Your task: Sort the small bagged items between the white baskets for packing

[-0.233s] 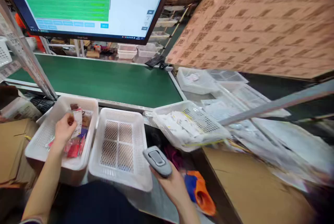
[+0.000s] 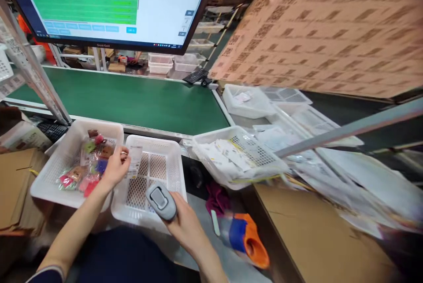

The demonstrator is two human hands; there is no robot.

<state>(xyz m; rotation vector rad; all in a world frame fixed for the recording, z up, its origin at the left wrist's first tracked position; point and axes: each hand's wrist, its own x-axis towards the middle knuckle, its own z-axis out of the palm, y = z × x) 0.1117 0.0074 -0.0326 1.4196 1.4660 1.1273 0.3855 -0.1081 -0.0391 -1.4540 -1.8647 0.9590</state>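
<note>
Scanner and label meet over the middle basket.

Your left hand (image 2: 115, 167) pinches a small white label (image 2: 134, 162) above the middle basket (image 2: 175, 173); your right hand (image 2: 185, 226) is clamped around the grey scanner (image 2: 161, 200) at that basket's near rim.

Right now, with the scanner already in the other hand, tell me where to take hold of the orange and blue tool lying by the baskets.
Grip the orange and blue tool around its blue middle band, coming from above. It lies on its side on the table, its orange end pointing to the near right, so the round body is open from the top. The right hand holds the scanner; the left hand holds a packet.
</note>
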